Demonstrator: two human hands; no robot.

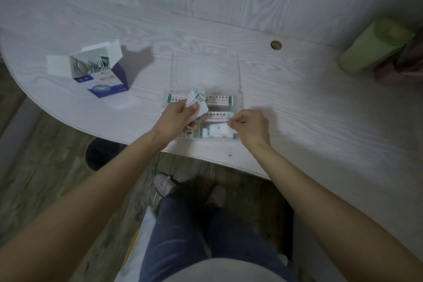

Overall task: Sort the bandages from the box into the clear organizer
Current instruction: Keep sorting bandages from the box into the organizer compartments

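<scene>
While bandages (219,100) lie in the clear organizer (204,68) near the table (297,103) edge, the left hand (177,119) grips a fanned stack (196,98) and the right hand (250,127) pinches one bandage (217,131) over the front compartment; the opened box (100,71) stands well to the left.

The left hand (177,119) holds a fanned stack of bandages (196,101) over the clear organizer (204,98). The right hand (250,127) pinches one bandage (218,131) at a front compartment. The opened bandage box (100,71) (flaps up) stands on the table (320,110), well apart to the left.
</scene>
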